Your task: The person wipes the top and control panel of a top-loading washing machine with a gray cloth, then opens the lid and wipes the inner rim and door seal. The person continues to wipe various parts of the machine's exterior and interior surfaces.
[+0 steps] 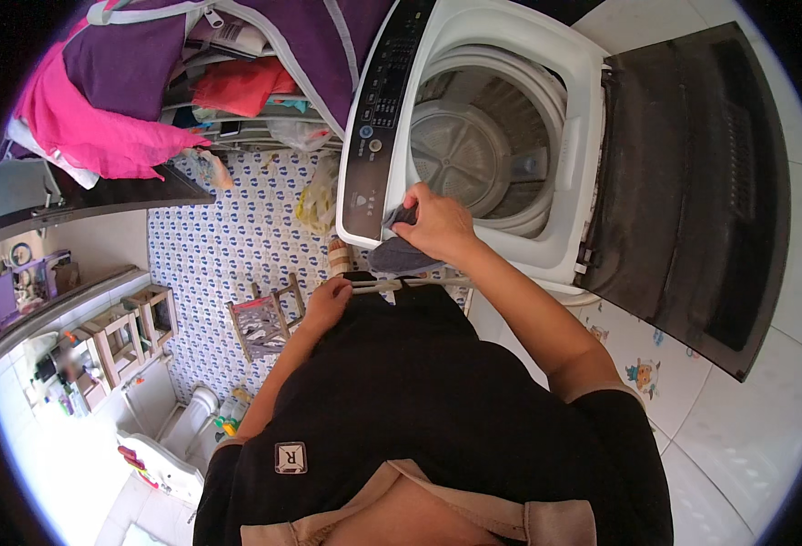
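Observation:
My right hand [436, 224] pinches a dark grey cloth item [401, 255] at the near left corner of a white top-loading washing machine [401, 164]. Part of the cloth bunches between thumb and fingers; the rest hangs below, and its exact kind is unclear. Just beyond that hand lies the machine's open drum [452, 153], with no laundry visible inside. My left hand [328, 302] rests with curled fingers at the pale hem [373, 286] of the black shirt. I cannot tell if it grips the hem.
The washer's dark lid [687, 198] stands raised at right. A purple fabric wardrobe [121, 75] holds folded clothes, with a pink cloth [87, 130] draped over it. A small stool [264, 317] and a yellow-and-white plastic bag [317, 201] sit on the patterned floor [237, 232].

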The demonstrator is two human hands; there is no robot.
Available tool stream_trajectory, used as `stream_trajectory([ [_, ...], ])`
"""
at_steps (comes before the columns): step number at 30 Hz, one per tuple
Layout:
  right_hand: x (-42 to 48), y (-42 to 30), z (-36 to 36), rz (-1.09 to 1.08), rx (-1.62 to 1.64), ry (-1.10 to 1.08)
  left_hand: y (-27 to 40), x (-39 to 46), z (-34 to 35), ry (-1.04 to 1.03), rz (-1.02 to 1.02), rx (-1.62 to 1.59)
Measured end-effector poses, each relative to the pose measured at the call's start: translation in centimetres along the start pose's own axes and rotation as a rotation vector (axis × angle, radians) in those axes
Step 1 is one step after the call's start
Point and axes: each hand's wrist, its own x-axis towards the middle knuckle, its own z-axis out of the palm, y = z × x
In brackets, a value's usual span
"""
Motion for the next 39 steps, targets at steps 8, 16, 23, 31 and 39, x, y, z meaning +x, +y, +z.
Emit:
stream_trajectory([
  [8, 8.3, 2.8, 0.6, 0.001, 0.381, 0.273, -0.6, -0.4, -1.2, 0.007, -0.035, 0.026],
  [16, 20.9, 3.5, -4.3, 0.05, 0.558, 0.614, -0.3, -2.1, -1.7, 0.051, -0.006, 0.089],
  [23, 5.9, 3.9, 3.4, -0.103, 0.548, 0.278, -3.1, -2.5, -1.2, 0.046, -0.049, 0.069],
  [31, 15.7, 4.8, 1.3, -0.005, 0.648, 0.436, -1.1, -1.5, -1.3, 0.072, -0.019, 0.074],
  [39, 28.2, 5.5, -8.4, 0.11, 0.628, 0.737, -0.1, -2.6, -2.1, 0.038, -0.028, 0.179],
])
